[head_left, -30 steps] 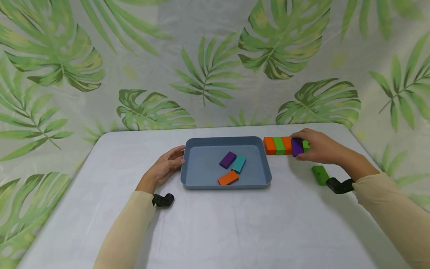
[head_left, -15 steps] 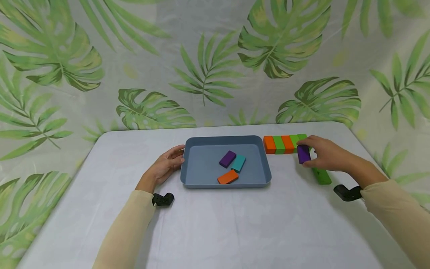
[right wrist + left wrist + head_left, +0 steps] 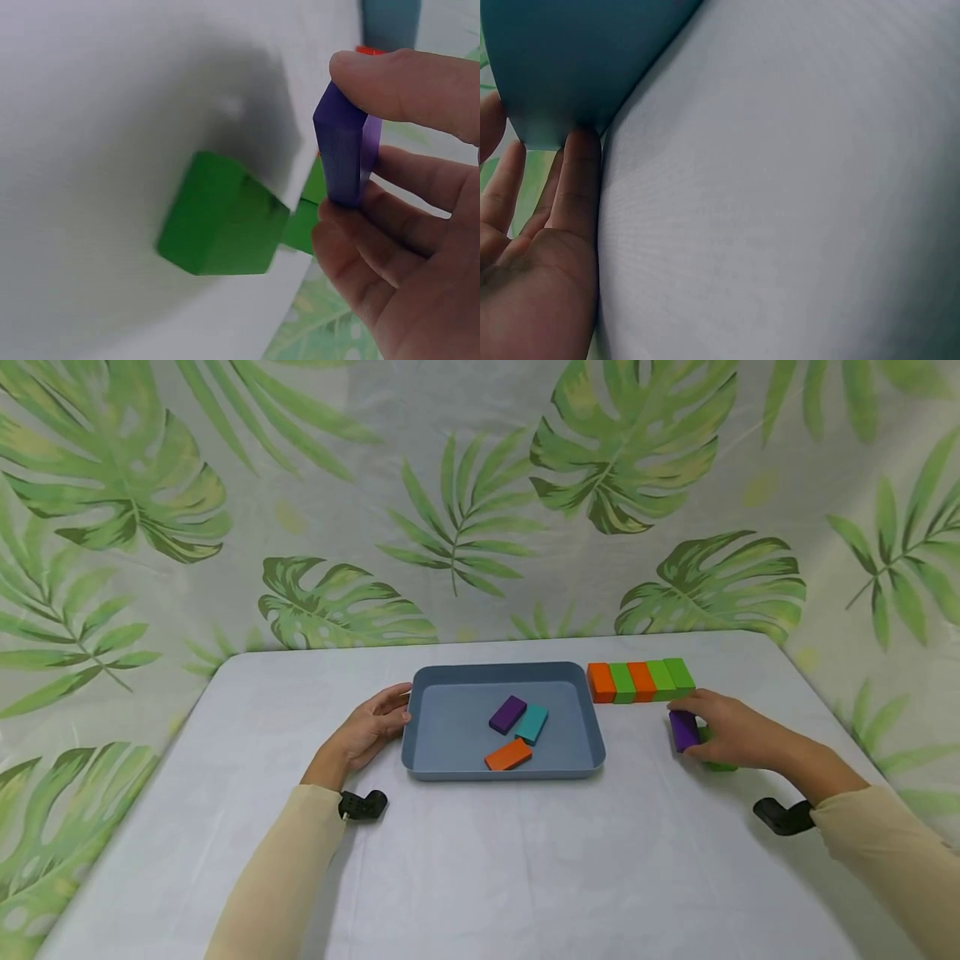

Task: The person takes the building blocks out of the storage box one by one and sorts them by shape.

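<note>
My right hand point(image 3: 738, 732) pinches a purple block point(image 3: 683, 731) between thumb and fingers, at the right of the table. In the right wrist view, the purple block point(image 3: 343, 146) stands clear of a green block point(image 3: 221, 217) lying on the cloth. That green block point(image 3: 722, 767) is partly covered by the hand in the head view. My left hand point(image 3: 367, 731) rests against the left side of a blue-grey tray point(image 3: 502, 775), fingers mostly straight, fingertips at its wall in the left wrist view. Inside the tray lie a purple block point(image 3: 507, 714), a teal block point(image 3: 532, 724) and an orange block point(image 3: 508, 754).
Right of the tray's far corner runs a row of orange and green blocks, from an orange block point(image 3: 601, 682) to a green block point(image 3: 679, 674). A white cloth point(image 3: 480, 868) covers the table. Behind hangs a leaf-patterned curtain point(image 3: 480, 527).
My right hand has carried the purple block away from the row, rightward and toward me, over by the loose green block. The row's green end shows fully now. My left hand stays at the tray.
</note>
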Available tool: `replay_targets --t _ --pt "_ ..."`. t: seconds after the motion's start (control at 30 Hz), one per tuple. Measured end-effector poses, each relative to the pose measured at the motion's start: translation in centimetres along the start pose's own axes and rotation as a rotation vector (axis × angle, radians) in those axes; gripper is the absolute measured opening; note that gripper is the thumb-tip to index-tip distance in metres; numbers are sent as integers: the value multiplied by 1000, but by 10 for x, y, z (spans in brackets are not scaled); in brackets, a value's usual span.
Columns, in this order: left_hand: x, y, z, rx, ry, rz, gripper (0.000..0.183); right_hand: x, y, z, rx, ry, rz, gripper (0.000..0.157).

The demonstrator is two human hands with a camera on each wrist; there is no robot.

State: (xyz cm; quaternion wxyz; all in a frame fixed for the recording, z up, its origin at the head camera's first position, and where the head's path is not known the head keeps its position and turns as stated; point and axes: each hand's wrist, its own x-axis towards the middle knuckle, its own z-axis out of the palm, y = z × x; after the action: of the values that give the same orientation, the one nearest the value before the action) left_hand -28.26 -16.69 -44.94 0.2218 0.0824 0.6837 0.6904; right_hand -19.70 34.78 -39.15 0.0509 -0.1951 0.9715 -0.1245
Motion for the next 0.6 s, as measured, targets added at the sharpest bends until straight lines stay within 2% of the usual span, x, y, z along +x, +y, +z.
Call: replay_targets --t 0.27,0.6 --pt "0 -1 -1 2 6 -4 68 -5 5 12 2 1 -3 65" --pt "-1 0 -1 8 1 1 68 -9 6 19 -53 5 -5 61"
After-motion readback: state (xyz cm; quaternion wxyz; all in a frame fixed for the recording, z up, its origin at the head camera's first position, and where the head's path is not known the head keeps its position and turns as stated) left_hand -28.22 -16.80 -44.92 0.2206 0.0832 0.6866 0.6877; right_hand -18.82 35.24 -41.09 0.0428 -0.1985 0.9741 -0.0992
